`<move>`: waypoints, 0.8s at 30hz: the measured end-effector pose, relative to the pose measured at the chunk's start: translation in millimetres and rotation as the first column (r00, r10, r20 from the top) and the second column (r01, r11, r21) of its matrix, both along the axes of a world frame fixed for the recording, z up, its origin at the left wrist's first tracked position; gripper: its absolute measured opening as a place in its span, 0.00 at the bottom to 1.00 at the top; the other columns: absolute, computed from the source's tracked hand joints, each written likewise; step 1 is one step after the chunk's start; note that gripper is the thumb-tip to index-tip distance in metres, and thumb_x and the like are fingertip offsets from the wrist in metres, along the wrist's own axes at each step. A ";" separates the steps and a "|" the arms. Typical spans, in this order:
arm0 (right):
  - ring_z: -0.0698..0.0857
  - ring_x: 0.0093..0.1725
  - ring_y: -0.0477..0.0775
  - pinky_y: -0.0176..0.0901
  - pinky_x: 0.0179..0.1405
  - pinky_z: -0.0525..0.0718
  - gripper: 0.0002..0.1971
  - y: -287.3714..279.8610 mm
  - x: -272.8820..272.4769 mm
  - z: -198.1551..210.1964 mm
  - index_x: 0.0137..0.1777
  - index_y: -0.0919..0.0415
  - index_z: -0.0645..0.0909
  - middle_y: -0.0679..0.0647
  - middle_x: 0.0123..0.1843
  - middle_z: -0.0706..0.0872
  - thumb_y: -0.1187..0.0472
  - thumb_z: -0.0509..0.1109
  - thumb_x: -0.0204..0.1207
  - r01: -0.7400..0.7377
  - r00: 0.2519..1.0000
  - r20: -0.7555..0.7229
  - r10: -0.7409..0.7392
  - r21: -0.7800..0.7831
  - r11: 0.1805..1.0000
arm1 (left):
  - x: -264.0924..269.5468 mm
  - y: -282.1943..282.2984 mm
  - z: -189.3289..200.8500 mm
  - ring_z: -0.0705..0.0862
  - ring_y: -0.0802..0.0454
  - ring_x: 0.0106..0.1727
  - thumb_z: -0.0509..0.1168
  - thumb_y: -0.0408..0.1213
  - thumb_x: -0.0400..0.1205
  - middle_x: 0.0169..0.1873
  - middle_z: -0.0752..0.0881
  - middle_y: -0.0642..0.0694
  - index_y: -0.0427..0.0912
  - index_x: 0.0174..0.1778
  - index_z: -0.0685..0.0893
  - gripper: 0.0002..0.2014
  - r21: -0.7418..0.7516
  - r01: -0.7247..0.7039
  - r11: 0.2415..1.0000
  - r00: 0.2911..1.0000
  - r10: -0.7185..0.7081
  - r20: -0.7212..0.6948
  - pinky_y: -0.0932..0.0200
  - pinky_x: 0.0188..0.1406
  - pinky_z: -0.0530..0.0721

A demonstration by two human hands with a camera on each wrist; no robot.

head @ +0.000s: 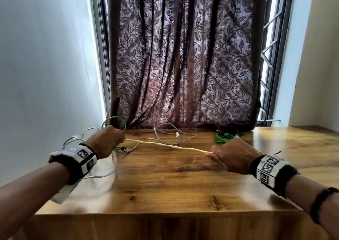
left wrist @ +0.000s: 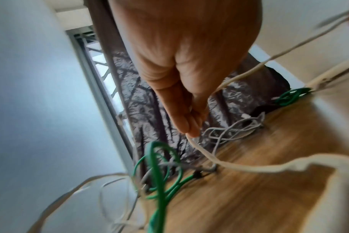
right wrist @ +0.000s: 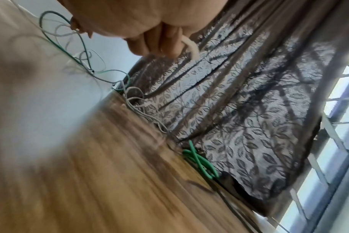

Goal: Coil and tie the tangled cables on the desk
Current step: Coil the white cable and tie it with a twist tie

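Observation:
A cream-white cable point(head: 168, 145) is stretched taut above the wooden desk point(head: 183, 181) between my two hands. My left hand point(head: 108, 140) pinches one part of it at the desk's left edge; in the left wrist view the left hand point(left wrist: 191, 126) holds the cable point(left wrist: 229, 166) between fingertips and thumb. My right hand point(head: 231, 155) grips the other end, and the right wrist view shows the right hand point(right wrist: 165, 45) curled round the white cable point(right wrist: 191, 48). Green cable loops point(head: 114, 123) and thin white cables point(head: 77, 139) hang about my left hand.
A grey cable tangle point(head: 172, 135) with a white plug lies at the desk's back middle. A small green coil point(head: 222, 137) sits back right near the curtain point(head: 183, 56). A wall is at left, a barred window point(head: 273, 47) at right.

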State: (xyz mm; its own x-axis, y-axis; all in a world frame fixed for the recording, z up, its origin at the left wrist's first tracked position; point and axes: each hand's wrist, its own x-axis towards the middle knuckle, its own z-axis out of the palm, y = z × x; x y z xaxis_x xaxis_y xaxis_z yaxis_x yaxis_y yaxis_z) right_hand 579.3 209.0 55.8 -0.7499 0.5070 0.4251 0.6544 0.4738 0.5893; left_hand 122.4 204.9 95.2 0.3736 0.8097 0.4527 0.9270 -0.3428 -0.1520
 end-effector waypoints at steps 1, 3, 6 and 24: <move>0.75 0.17 0.50 0.44 0.21 0.80 0.30 -2.3 5.9 0.7 0.43 0.48 0.73 0.48 0.23 0.77 0.36 0.33 0.91 -0.007 1.000 -0.021 0.008 0.008 1.000 | -6.4 0.0 -0.2 0.90 0.45 0.33 0.69 0.32 0.83 0.31 0.88 0.50 0.45 0.39 0.89 0.08 0.008 -0.011 1.000 1.000 0.011 0.004 0.53 0.29 0.84; 0.71 0.14 0.49 0.38 0.14 0.70 0.28 -4.8 13.6 4.8 0.39 0.47 0.70 0.47 0.20 0.74 0.38 0.37 0.92 -0.002 0.998 -0.062 0.002 0.001 1.000 | -7.4 -1.8 1.4 0.91 0.43 0.35 0.70 0.32 0.83 0.35 0.91 0.48 0.46 0.41 0.91 0.08 0.006 -0.045 0.999 0.999 0.045 -0.026 0.52 0.30 0.86; 0.68 0.13 0.48 0.36 0.15 0.62 0.27 -5.8 17.0 8.8 0.37 0.46 0.68 0.46 0.19 0.69 0.39 0.37 0.92 0.011 0.997 -0.076 -0.014 -0.034 0.999 | 3.3 4.5 6.2 0.92 0.41 0.39 0.69 0.34 0.85 0.36 0.91 0.46 0.46 0.41 0.90 0.08 -0.025 -0.187 0.982 0.981 0.185 -0.057 0.55 0.32 0.82; 0.67 0.21 0.46 0.46 0.26 0.68 0.27 -61.6 -78.4 25.4 0.35 0.50 0.70 0.44 0.24 0.68 0.39 0.42 0.91 -0.145 0.946 -0.318 0.053 -0.270 0.952 | 153.3 -20.8 -18.1 0.72 0.45 0.81 0.47 0.56 0.90 0.77 0.76 0.46 0.54 0.75 0.79 0.24 0.075 0.363 0.929 0.930 -0.366 0.024 0.40 0.79 0.75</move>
